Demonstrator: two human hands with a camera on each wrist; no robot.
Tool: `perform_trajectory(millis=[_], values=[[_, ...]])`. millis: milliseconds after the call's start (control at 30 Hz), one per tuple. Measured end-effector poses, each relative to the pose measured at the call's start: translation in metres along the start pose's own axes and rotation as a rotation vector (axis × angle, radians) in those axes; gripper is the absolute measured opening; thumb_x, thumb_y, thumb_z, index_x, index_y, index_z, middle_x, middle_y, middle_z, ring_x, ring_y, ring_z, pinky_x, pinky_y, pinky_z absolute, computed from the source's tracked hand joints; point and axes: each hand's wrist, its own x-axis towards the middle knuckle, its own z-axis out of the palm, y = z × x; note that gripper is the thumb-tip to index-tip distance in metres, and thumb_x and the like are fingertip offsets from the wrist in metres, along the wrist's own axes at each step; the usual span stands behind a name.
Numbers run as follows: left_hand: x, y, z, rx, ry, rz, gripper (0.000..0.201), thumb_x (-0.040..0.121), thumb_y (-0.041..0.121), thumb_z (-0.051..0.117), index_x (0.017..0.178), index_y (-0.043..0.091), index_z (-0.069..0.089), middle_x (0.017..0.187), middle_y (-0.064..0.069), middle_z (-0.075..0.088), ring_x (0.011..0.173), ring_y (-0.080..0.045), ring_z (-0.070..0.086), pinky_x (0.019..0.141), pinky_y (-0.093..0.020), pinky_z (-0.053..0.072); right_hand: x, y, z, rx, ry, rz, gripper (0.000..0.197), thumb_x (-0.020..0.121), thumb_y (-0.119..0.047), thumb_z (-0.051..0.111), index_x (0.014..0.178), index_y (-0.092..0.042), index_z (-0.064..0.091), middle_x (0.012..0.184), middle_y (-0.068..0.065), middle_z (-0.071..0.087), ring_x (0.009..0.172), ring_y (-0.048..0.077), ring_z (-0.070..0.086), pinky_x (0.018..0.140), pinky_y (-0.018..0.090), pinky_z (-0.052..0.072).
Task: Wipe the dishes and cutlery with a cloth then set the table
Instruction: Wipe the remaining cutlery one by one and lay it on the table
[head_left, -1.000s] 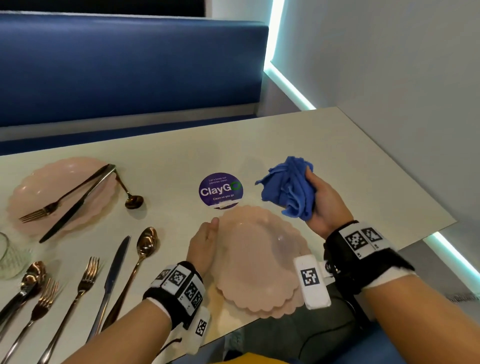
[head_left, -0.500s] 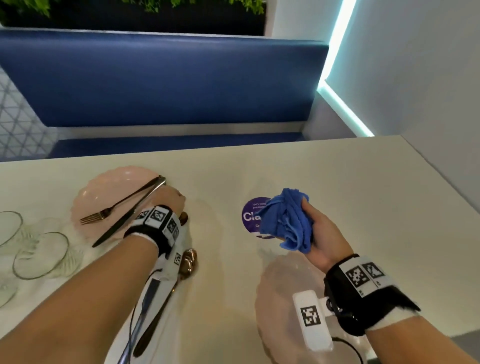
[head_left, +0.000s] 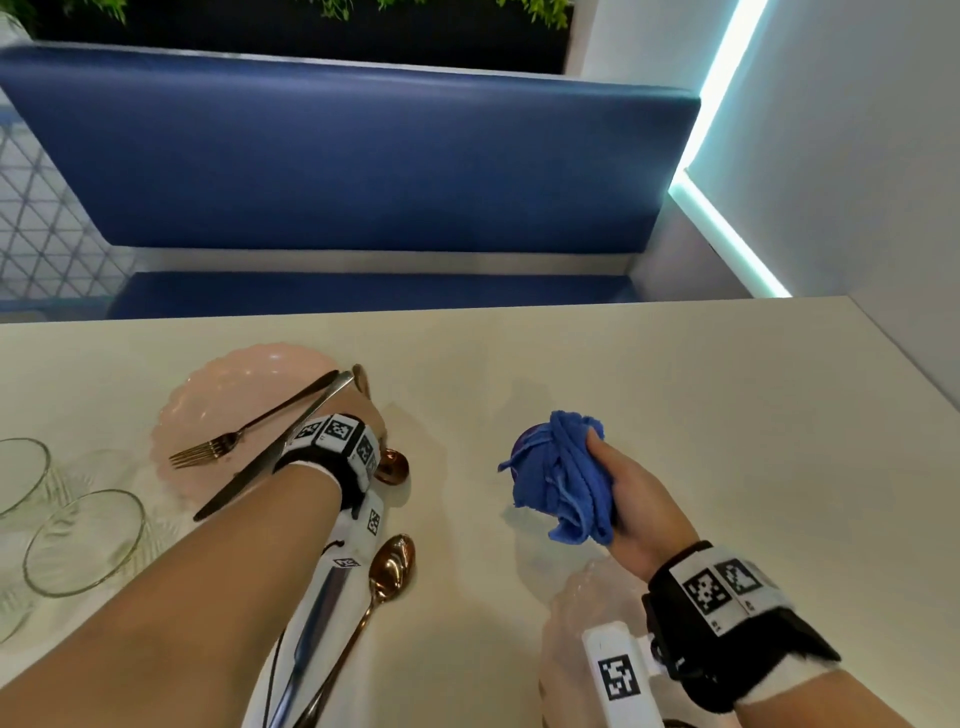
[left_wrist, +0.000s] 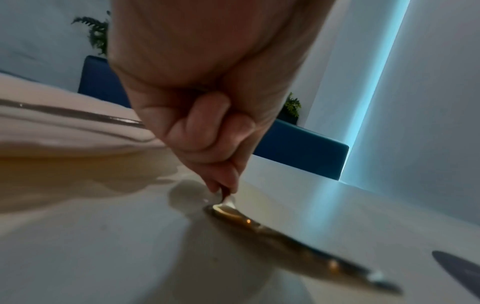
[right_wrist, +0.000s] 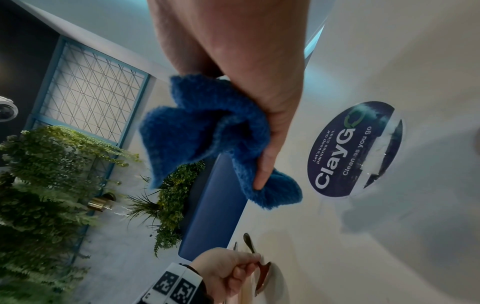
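My left hand (left_wrist: 224, 191) pinches the thin handle of a small copper spoon (head_left: 392, 465) beside the far pink plate (head_left: 228, 395). The spoon (left_wrist: 298, 242) lies low along the table, its bowl toward my wrist. A fork (head_left: 249, 428) and a dark knife (head_left: 244, 483) lie across that plate. My right hand (head_left: 623, 499) grips a bunched blue cloth (head_left: 561, 483) above the table. Stacked pink plates (head_left: 571, 623) sit at the near edge under my right wrist. In the right wrist view the cloth (right_wrist: 207, 133) hangs from my fingers.
A large copper spoon (head_left: 389, 571) and a knife (head_left: 311, 623) lie under my left forearm. Two clear glasses (head_left: 78, 540) stand at the left. A round purple sticker (right_wrist: 355, 148) is on the table under the cloth. A blue bench (head_left: 363, 156) runs behind.
My left hand let go of the near plates and reached forward-left to the small spoon by the far plate. The right hand kept the cloth. My head tilted up.
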Motion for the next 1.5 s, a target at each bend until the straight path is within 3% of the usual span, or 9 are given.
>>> perform_trajectory(millis=[167, 300, 467, 633, 800, 967, 1133, 1367, 1500], values=[[-0.012, 0.008, 0.012, -0.180, -0.182, -0.083, 0.013, 0.077, 0.014, 0.069, 0.070, 0.003, 0.066, 0.076, -0.010, 0.069, 0.067, -0.024, 0.063, 0.066, -0.027, 0.050, 0.008, 0.004, 0.000, -0.016, -0.028, 0.026, 0.039, 0.097, -0.040, 0.041, 0.108, -0.011, 0.064, 0.073, 0.008, 0.058, 0.057, 0.018, 0.055, 0.051, 0.032, 0.050], [-0.018, 0.016, 0.018, -0.507, -0.276, -0.150, 0.024, 0.086, 0.010, 0.061, 0.064, 0.002, 0.061, 0.060, -0.007, 0.058, 0.047, -0.015, 0.047, 0.049, -0.020, 0.040, 0.011, 0.007, 0.000, -0.025, -0.035, 0.021, 0.037, 0.097, -0.039, 0.040, 0.106, -0.012, 0.064, 0.082, 0.009, 0.065, 0.067, 0.021, 0.060, 0.057, 0.033, 0.052], [-0.044, 0.034, 0.006, -0.799, -0.236, 0.036, 0.018, 0.087, 0.007, 0.060, 0.070, 0.002, 0.063, 0.063, -0.010, 0.059, 0.049, -0.014, 0.047, 0.050, -0.022, 0.042, 0.021, 0.007, -0.003, -0.007, -0.036, 0.045, 0.042, 0.097, -0.040, 0.038, 0.117, -0.009, 0.057, 0.108, 0.017, 0.059, 0.090, 0.028, 0.057, 0.066, 0.036, 0.054], [-0.091, 0.063, -0.002, -0.867, -0.242, 0.270, 0.023, 0.088, 0.003, 0.058, 0.065, 0.005, 0.057, 0.035, 0.005, 0.050, 0.031, -0.004, 0.041, 0.037, -0.015, 0.036, 0.034, 0.002, 0.020, -0.108, -0.133, 0.018, 0.045, 0.088, -0.030, 0.056, 0.126, -0.007, 0.048, 0.116, 0.019, 0.060, 0.098, 0.027, 0.061, 0.081, 0.039, 0.054], [-0.114, 0.061, -0.010, -0.872, -0.242, 0.318, 0.025, 0.087, 0.004, 0.059, 0.063, 0.006, 0.057, 0.035, 0.003, 0.047, 0.029, -0.005, 0.039, 0.036, -0.015, 0.035, 0.035, 0.002, 0.037, -0.292, -0.206, -0.004, 0.034, 0.085, -0.005, 0.062, 0.117, -0.005, 0.050, 0.104, 0.014, 0.064, 0.096, 0.024, 0.063, 0.088, 0.033, 0.053], [-0.122, 0.049, -0.032, -0.786, -0.251, 0.350, 0.019, 0.090, 0.024, 0.058, 0.078, 0.010, 0.061, 0.063, 0.001, 0.049, 0.052, -0.010, 0.036, 0.044, -0.018, 0.031, 0.022, 0.010, 0.049, -0.519, -0.179, -0.054, 0.022, 0.088, -0.016, 0.062, 0.103, 0.001, 0.062, 0.105, 0.030, 0.064, 0.091, 0.030, 0.062, 0.092, 0.045, 0.049], [-0.119, 0.047, -0.072, -0.954, -0.196, 0.404, 0.008, 0.095, 0.020, 0.050, 0.092, 0.014, 0.054, 0.080, -0.002, 0.065, 0.050, -0.007, 0.040, 0.045, -0.018, 0.034, 0.013, 0.022, 0.061, -0.648, -0.286, -0.096, 0.020, 0.074, -0.013, 0.068, 0.094, -0.015, 0.063, 0.097, 0.014, 0.065, 0.090, 0.023, 0.063, 0.084, 0.036, 0.052], [-0.143, 0.014, -0.099, -1.171, 0.018, 0.403, 0.011, 0.092, 0.008, 0.053, 0.086, 0.003, 0.060, 0.078, -0.010, 0.068, 0.052, -0.012, 0.049, 0.048, -0.017, 0.044, 0.005, 0.005, 0.054, -0.480, -0.028, -0.246, 0.016, 0.084, 0.000, 0.062, 0.100, 0.003, 0.061, 0.092, 0.019, 0.065, 0.086, 0.029, 0.062, 0.075, 0.034, 0.053], [-0.178, -0.020, -0.097, -0.956, -0.087, 0.484, 0.014, 0.089, 0.010, 0.056, 0.099, 0.006, 0.065, 0.083, -0.006, 0.069, 0.057, -0.004, 0.057, 0.054, -0.016, 0.050, 0.006, -0.011, 0.051, -0.369, 0.236, -0.449, 0.011, 0.085, 0.001, 0.061, 0.095, -0.002, 0.059, 0.090, 0.016, 0.066, 0.082, 0.028, 0.064, 0.071, 0.035, 0.056]])
